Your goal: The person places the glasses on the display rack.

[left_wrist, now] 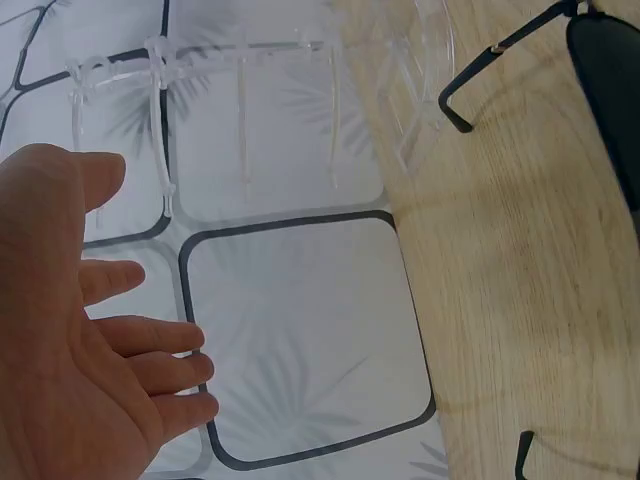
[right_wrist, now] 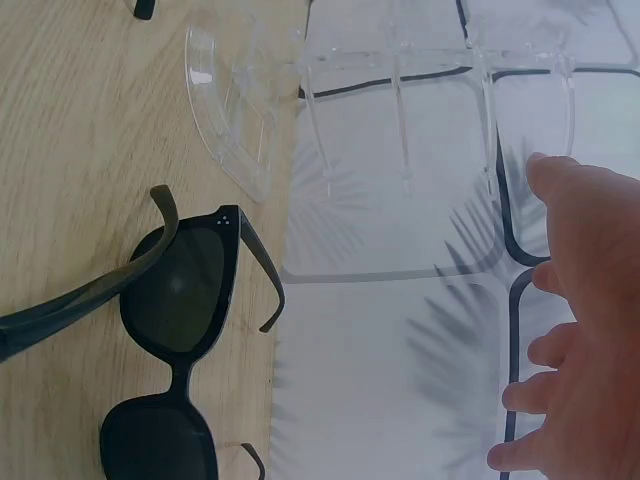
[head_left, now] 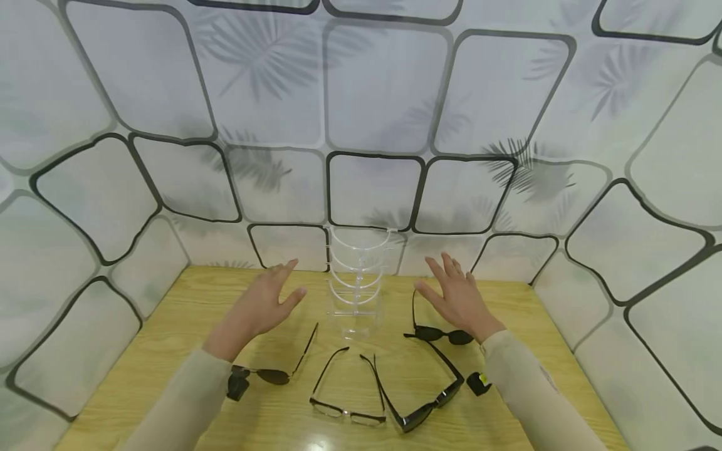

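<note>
A clear plastic eyewear display stand (head_left: 356, 282) rises upright at the back middle of the table, its curved tiers bare. To its left hovers my left hand (head_left: 261, 305), fingers extended and thumb apart, holding nothing. My right hand (head_left: 459, 300) is on the other side, fingers spread and likewise holding nothing. Below the left hand lie thin-framed sunglasses (head_left: 273, 376), partly hidden by the sleeve. Under the right hand are black sunglasses (right_wrist: 175, 330). In the front middle, clear-lensed eyeglasses (head_left: 346, 413) lie beside thick black sunglasses (head_left: 420, 414), temples unfolded.
The wooden table (head_left: 186, 313) is bounded at the back and sides by patterned fabric walls (head_left: 372, 94). A small black device (head_left: 479, 383) with a yellow-green mark is at the right wrist, and another black device (head_left: 237, 386) is at the left wrist.
</note>
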Motion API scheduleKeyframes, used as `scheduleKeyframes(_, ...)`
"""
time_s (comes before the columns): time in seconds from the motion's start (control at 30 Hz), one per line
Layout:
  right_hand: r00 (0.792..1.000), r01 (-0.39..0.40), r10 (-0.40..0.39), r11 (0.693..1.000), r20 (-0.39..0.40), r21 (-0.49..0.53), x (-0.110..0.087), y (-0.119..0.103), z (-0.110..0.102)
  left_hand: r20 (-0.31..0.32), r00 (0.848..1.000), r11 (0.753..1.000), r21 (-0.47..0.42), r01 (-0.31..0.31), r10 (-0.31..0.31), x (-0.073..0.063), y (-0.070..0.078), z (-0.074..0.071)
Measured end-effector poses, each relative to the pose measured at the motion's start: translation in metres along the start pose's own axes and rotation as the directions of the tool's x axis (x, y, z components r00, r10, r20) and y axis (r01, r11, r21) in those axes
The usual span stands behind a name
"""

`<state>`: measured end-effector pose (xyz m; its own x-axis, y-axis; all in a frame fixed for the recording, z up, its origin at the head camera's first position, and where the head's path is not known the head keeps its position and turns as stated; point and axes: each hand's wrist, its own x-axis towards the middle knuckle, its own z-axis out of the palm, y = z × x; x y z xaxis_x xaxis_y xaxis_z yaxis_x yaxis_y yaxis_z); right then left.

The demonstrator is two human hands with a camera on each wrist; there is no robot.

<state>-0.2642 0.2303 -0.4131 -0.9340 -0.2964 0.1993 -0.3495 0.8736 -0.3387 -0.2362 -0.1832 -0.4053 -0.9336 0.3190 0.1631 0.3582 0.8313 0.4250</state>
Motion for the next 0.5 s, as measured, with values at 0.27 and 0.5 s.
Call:
scheduleKeyframes(0.27, 1.000, 0.019, -0.018, 0.996, -0.013, 0.083, -0.017, -0.002, 0.001, -0.024, 0.999, 0.995, -0.092, -0.037, 0.035, -0.018, 0.014, 0.011)
scheduleKeyframes(0.5, 1.000, 0.018, -0.015, 0.985, -0.018, 0.170, -0.037, -0.001, 0.002, -0.021, 0.999, 0.986, -0.161, -0.046, 0.044, -0.034, 0.033, 0.026)
